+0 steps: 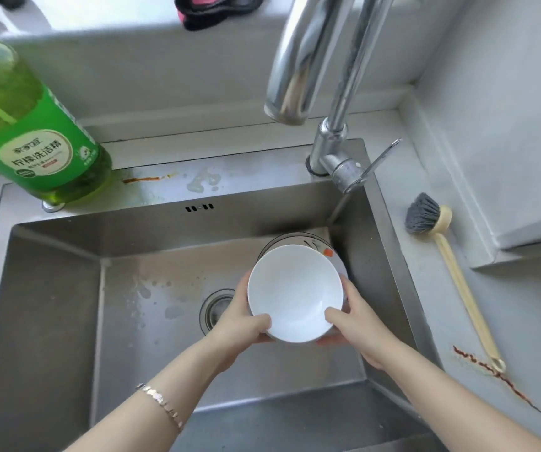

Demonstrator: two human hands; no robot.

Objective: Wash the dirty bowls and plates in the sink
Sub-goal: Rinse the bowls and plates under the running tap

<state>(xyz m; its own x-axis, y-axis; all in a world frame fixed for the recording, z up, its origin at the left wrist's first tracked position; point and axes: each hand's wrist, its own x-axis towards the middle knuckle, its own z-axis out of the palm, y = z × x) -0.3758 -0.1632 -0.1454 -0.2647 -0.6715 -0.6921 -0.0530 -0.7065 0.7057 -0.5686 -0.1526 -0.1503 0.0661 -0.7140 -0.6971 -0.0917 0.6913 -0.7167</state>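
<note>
A white bowl (293, 290) is held above the steel sink (53, 305), right of the drain (215, 309). My left hand (241, 324) grips its lower left rim, thumb inside the bowl. My right hand (358, 324) grips the lower right rim, thumb also inside. Behind and beneath the bowl, a patterned dish (308, 240) with an orange mark rests in the sink's far right corner, mostly hidden. The bowl's inside looks clean. No water runs from the faucet (290, 89).
A green dish soap bottle (34, 138) stands on the sink's back left ledge. A long-handled dish brush (451, 265) lies on the right counter beside a reddish streak (497, 376). A pink and black cloth (217, 8) sits on the sill behind.
</note>
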